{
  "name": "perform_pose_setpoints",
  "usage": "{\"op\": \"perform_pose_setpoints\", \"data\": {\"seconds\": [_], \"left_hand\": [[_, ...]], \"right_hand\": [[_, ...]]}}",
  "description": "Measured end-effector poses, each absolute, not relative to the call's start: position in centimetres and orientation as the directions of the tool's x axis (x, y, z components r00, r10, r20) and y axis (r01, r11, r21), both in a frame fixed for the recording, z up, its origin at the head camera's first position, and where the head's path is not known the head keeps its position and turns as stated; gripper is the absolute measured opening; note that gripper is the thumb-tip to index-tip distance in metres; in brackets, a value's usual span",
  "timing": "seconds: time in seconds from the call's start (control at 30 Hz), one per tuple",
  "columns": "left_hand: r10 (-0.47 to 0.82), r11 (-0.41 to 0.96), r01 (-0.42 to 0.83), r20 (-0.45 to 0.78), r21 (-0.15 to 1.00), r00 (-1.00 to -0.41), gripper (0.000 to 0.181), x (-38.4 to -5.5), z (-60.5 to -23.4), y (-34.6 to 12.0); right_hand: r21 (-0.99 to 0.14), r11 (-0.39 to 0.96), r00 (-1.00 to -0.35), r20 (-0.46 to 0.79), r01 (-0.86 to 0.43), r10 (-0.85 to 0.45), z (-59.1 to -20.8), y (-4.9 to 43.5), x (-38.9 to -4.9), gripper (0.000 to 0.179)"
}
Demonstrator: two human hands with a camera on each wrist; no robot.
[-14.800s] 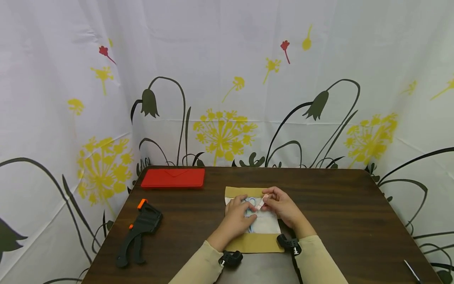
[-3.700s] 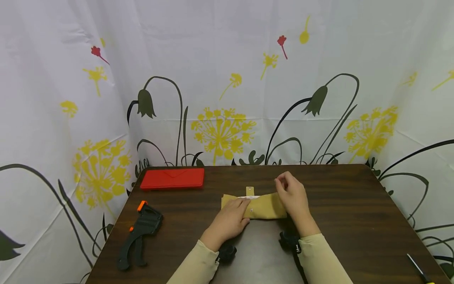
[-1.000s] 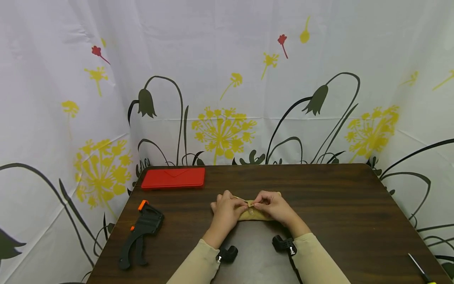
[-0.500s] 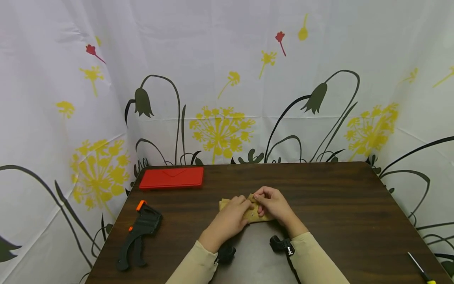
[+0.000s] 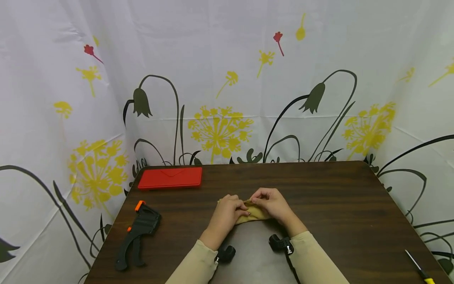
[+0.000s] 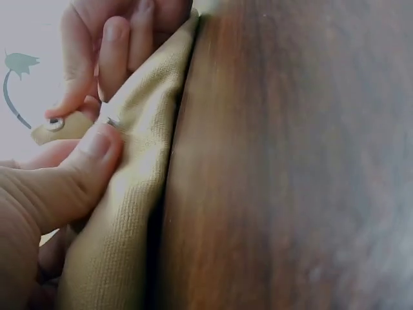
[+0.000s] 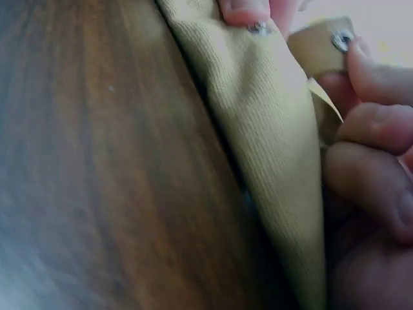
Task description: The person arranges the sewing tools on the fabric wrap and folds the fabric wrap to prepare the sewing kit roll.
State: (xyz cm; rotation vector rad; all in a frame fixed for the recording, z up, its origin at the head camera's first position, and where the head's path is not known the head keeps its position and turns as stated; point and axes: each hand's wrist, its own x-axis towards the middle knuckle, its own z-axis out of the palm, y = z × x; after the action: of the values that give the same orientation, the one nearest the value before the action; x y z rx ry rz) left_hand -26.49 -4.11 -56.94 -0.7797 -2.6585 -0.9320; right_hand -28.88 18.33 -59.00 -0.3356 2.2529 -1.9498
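A folded tan cloth pouch (image 5: pixel 258 213) stands partly raised between the two hands at the middle of the table. My left hand (image 5: pixel 225 217) grips its left side, the thumb pressing right beside a small metal snap stud (image 7: pixel 260 28) on the front. With thumb and fingers, my right hand (image 5: pixel 276 206) pinches a short tan tab (image 7: pixel 316 50) behind the pouch's top edge. A ring-shaped metal snap (image 6: pixel 54 123) shows on that tab, apart from the stud. The pouch's inside is hidden.
A red flat case (image 5: pixel 170 178) lies at the back left. In front of it is a black bar clamp (image 5: pixel 143 228) with orange parts. A thin tool with a yellow handle (image 5: pixel 429 281) lies at the right edge. A grey sheet (image 5: pixel 255 256) extends between the forearms.
The pouch, earlier spread with its white inside showing, is folded over. The right hand has moved from above it to the tab. The left hand, flat half a second ago, now grips near the stud.
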Motion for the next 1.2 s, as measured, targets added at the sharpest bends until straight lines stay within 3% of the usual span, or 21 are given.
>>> {"op": "perform_pose_setpoints", "data": {"seconds": [0.2,0.4,0.67,0.87,1.07,1.2], "left_hand": [[0.361,0.680,0.544,0.422,0.492,-0.832,0.009,-26.8,-57.1,-4.4],[0.308,0.712,0.491,0.405,0.503,-0.861,0.007,-26.8,-57.3,-4.5],[0.237,0.667,0.350,0.258,0.658,-0.937,0.006,-27.2,-57.6,-4.7],[0.190,0.486,0.223,0.147,0.845,-0.971,0.034,-27.7,-57.7,-5.1],[0.230,0.454,0.219,0.124,0.864,-0.965,0.032,-27.9,-57.7,-5.3],[0.247,0.439,0.216,0.114,0.872,-0.962,0.029,-27.9,-57.7,-5.4]], "right_hand": [[-0.953,0.171,-0.916,0.177,-0.252,-0.359,-59.2,18.2,-29.0,0.005],[-0.930,0.195,-0.901,0.221,-0.310,-0.374,-59.4,17.7,-28.9,0.004],[-0.906,0.207,-0.875,0.262,-0.368,-0.406,-59.4,17.6,-28.7,0.006],[-0.851,0.272,-0.842,0.301,-0.448,-0.447,-59.5,17.7,-29.0,0.006],[-0.822,0.300,-0.809,0.289,-0.484,-0.512,-58.9,17.6,-28.8,0.010],[-0.837,0.309,-0.823,0.258,-0.452,-0.506,-58.7,17.4,-28.7,0.014]]}}
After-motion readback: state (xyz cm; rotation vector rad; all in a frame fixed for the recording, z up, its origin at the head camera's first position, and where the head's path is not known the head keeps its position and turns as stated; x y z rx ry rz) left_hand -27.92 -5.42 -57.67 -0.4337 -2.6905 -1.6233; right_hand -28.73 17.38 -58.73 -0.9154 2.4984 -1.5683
